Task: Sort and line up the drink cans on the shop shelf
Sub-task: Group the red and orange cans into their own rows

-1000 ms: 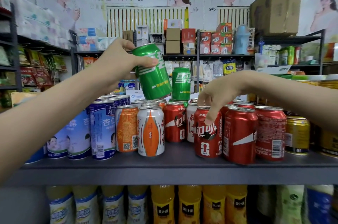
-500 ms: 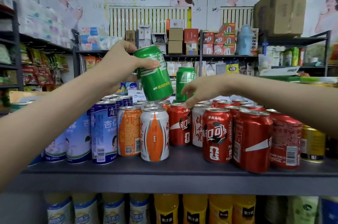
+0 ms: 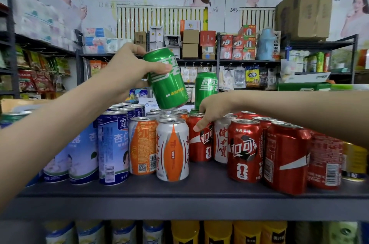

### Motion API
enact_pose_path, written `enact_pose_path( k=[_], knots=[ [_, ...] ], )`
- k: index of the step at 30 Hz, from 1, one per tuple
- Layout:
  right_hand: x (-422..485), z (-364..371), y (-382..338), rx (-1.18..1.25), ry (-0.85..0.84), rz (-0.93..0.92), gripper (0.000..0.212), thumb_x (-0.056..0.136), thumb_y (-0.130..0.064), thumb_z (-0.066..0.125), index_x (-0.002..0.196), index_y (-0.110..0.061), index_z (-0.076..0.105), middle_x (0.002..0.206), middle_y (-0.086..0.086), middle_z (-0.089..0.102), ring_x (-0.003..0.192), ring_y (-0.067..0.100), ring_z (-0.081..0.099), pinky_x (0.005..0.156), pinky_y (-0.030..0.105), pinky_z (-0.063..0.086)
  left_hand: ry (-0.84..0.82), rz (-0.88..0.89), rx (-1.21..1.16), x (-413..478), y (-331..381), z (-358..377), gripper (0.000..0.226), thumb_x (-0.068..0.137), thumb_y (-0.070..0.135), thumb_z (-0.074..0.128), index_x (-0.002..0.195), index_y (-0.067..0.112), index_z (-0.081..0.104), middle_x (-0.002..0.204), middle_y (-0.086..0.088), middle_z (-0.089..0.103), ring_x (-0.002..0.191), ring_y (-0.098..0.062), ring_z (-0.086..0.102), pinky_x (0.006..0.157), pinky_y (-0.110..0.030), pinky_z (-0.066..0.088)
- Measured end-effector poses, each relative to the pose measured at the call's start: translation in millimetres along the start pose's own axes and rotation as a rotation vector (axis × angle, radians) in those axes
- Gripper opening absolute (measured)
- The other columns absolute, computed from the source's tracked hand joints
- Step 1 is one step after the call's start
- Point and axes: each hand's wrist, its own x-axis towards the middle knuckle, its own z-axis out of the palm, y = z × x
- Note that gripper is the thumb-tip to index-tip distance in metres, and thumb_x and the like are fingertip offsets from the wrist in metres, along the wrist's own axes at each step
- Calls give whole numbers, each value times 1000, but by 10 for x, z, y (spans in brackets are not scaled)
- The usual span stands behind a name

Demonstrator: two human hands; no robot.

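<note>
My left hand (image 3: 127, 72) grips a green soda can (image 3: 167, 82), tilted in the air above the orange cans. A second green can (image 3: 206, 88) stands on top of other cans farther back. My right hand (image 3: 213, 110) reaches in from the right, its fingers curled over the top of a red cola can (image 3: 200, 144) in the middle of the grey shelf (image 3: 179, 190), one fingertip on the can's front. Just right of that can stands a white can with red writing (image 3: 220, 142).
Tall blue-and-white cans (image 3: 112, 148) stand at the left, then an orange can (image 3: 142, 146) and a white-and-orange can (image 3: 172, 150). Several red cola cans (image 3: 285, 158) crowd the right front, with gold cans (image 3: 353, 162) beyond. Juice bottles (image 3: 217, 231) fill the shelf below.
My right hand has moved left from the front red cans and come down on the middle red cola can. My left hand still holds the green can in the air.
</note>
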Motion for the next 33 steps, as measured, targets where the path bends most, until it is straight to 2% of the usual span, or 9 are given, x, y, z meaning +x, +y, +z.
enact_pose_path(
  k=[3,6,9,12,14,17,23,30,33],
  knots=[
    [76,33,6,-38,53,9,50,80,-53,65,95,-5,62,39,-9,55,65,18,61,73,27,46,3,-5,-12,15,-46,1,82,43,20,81,115,15,43,119,-12,57,97,-29,65,78,-43,57],
    [112,26,-6,-10,115,-1,46,76,-50,70,65,-8,57,47,-1,54,54,14,46,59,23,39,-1,-16,-24,26,-69,4,84,43,20,82,117,13,43,118,-12,57,97,-29,65,78,-42,57],
    [88,17,-16,31,160,-35,65,70,-49,75,93,12,66,81,23,65,66,21,50,66,27,42,-6,-21,-30,34,-65,24,84,43,20,82,117,14,43,118,-10,57,97,-28,65,78,-42,57],
    [14,-49,28,72,222,-58,71,68,-50,76,104,10,64,100,23,67,75,27,55,76,32,47,-6,-18,-48,46,-29,49,79,43,18,82,112,17,43,119,-9,55,99,-29,64,78,-43,57],
    [-65,-153,95,137,248,-71,62,68,-47,76,102,5,66,100,17,70,79,21,57,81,34,50,2,-8,-52,66,1,57,73,47,16,83,107,18,42,120,-10,53,101,-30,63,78,-45,57],
    [-228,-310,201,278,301,-84,45,73,-38,76,98,-2,68,91,6,71,78,16,63,67,25,54,23,-5,-50,92,54,80,75,52,16,83,113,16,41,120,-11,52,102,-30,62,77,-43,57],
    [-526,-476,414,538,454,-78,40,77,-30,75,105,-4,64,99,6,71,93,18,67,71,25,55,-32,3,11,127,60,265,66,61,11,83,113,15,42,115,-10,56,96,-26,64,62,-32,55],
    [-734,-490,701,584,620,-28,44,76,-33,75,109,-6,63,102,7,69,98,21,64,92,40,52,-134,-19,233,188,9,487,64,59,15,87,108,14,45,112,-10,56,99,-27,61,81,-45,56],
    [-788,-471,776,591,638,-1,44,77,-32,74,111,-8,63,104,7,68,101,23,63,94,42,51,-221,-15,345,191,0,558,49,62,14,85,90,12,46,104,-12,56,95,-27,61,85,-48,55]
  ],
)
